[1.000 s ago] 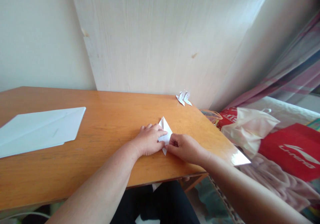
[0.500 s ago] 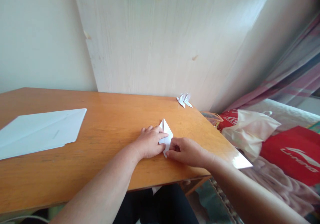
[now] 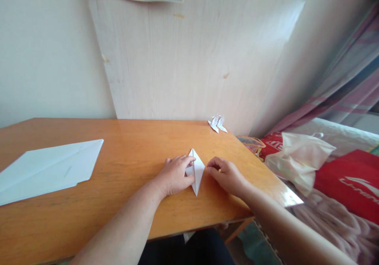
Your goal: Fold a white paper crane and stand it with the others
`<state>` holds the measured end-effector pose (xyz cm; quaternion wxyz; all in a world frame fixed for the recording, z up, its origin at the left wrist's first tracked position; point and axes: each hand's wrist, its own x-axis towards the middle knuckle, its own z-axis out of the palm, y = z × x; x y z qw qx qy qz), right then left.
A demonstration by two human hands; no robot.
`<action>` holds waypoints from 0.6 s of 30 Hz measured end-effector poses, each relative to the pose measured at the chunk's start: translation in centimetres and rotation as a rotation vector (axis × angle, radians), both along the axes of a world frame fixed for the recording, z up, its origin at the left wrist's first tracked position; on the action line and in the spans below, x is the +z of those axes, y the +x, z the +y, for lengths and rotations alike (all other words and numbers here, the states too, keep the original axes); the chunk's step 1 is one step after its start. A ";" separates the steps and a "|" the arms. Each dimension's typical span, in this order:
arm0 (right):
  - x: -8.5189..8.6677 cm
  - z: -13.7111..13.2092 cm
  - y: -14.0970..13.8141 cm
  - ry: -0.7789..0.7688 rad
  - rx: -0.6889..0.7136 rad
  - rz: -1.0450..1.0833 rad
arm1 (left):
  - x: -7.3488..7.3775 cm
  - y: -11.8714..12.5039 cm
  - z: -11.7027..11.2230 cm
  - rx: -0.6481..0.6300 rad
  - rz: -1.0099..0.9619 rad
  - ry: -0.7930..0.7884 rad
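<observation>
one white, kite-shaped folded paper [image 3: 199, 168], creased lengthwise, flat on the glossy orange-brown wooden tabletop [image 3: 133, 139]. bare left hand [image 3: 177, 174] rests on it, grip wide, hiding its left part. bare right hand [image 3: 223, 174] just beside, grip narrow; whether fully closed, cannot tell. smooth white paper sheets [image 3: 50, 170] to the left; small pointed white paper foldings [image 3: 217, 124] at far edge.

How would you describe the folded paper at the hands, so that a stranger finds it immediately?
Look at the orange-brown table. Toward its front edge, the left hand rests on a small white folded paper, with the right hand just beside it. Its slim diamond shape sets it apart from the large flat sheets at left.
</observation>
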<state>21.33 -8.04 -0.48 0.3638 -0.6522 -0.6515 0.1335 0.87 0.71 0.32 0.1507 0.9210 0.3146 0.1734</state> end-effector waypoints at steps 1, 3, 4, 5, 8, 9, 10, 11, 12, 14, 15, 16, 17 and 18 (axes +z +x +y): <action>0.0 0.0 0.1 0.023 0.001 -0.021 | 0.1 0.0 0.1 0.004 -0.022 -0.015; -0.1 0.1 0.1 0.059 0.010 -0.072 | 0.0 -0.1 0.3 0.012 -0.062 -0.036; -0.2 0.1 0.1 0.073 0.014 -0.098 | 0.0 -0.1 0.4 0.013 -0.082 -0.043; -0.2 0.1 0.1 0.081 0.020 -0.124 | -0.1 -0.1 0.6 0.012 -0.101 -0.050; -0.2 0.1 -0.1 0.080 0.032 -0.201 | -0.5 -0.2 1.2 0.012 -0.141 -0.065; -0.2 0.1 -0.2 0.075 0.042 -0.225 | -0.6 -0.3 1.3 0.014 -0.148 -0.067; -0.1 0.1 -0.3 0.070 0.055 -0.248 | -0.7 -0.3 1.4 0.020 -0.152 -0.067; -0.1 0.1 -0.4 0.067 0.071 -0.269 | -0.8 -0.4 1.5 0.026 -0.153 -0.064; 0.1 0.1 -0.5 0.068 0.082 -0.286 | -0.8 -0.5 1.6 0.029 -0.150 -0.058; 0.3 0.1 -0.7 0.074 0.098 -0.316 | -0.7 -0.7 1.6 0.015 -0.123 -0.038; 0.4 0.1 -0.8 0.077 0.099 -0.328 | -0.7 -0.7 1.6 0.002 -0.102 -0.024; 0.5 0.1 -0.9 0.077 0.098 -0.341 | -0.6 -0.8 1.5 -0.011 -0.078 -0.011; 0.6 0.1 -0.9 0.074 0.099 -0.354 | -0.5 -0.8 1.5 -0.022 -0.057 0.001; 0.6 0.1 -0.9 0.068 0.101 -0.365 | -0.4 -0.9 1.5 -0.028 -0.041 0.009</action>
